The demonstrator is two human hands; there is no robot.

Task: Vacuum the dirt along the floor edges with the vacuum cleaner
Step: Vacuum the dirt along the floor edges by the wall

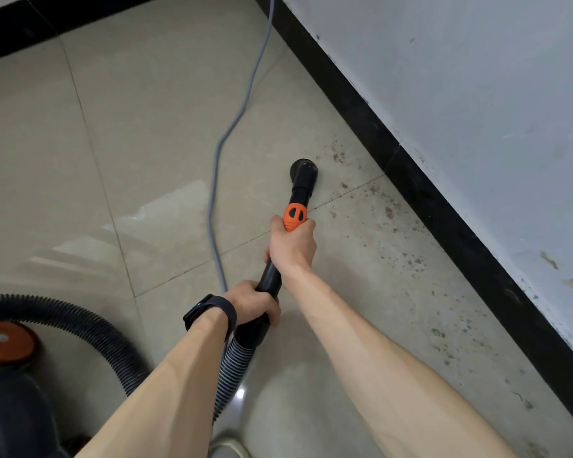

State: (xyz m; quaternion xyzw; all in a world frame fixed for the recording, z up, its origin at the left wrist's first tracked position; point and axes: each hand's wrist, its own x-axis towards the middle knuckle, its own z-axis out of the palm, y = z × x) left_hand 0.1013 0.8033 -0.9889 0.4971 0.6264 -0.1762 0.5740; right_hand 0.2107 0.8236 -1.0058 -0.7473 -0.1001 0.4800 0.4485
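Black plastic formed the wand (pixel 271 276) that I held in both hands, slanting down to its round nozzle (pixel 304 168). The nozzle sat on the beige tile floor (pixel 146 143), near the black skirting (pixel 444 209) but not against it, and just left of the nearest brown dirt (pixel 388 211). That dirt lay scattered in a band along the foot of the skirting, under a scuffed white wall (pixel 477 94). My right hand (pixel 293 244) was wrapped around the wand just behind its orange collar (pixel 295 217), fingers curled tight about it. My left hand (pixel 252 300), with a dark watch (pixel 210 312) on the wrist, gripped the lower end where the ribbed hose (pixel 232 368) joined. The hose looped away to the vacuum cleaner (pixel 10 408), dark with an orange cap, at the lower left edge of my view. A grey cable (pixel 232 127) snaked across the tiles from beside my left hand towards the far skirting.
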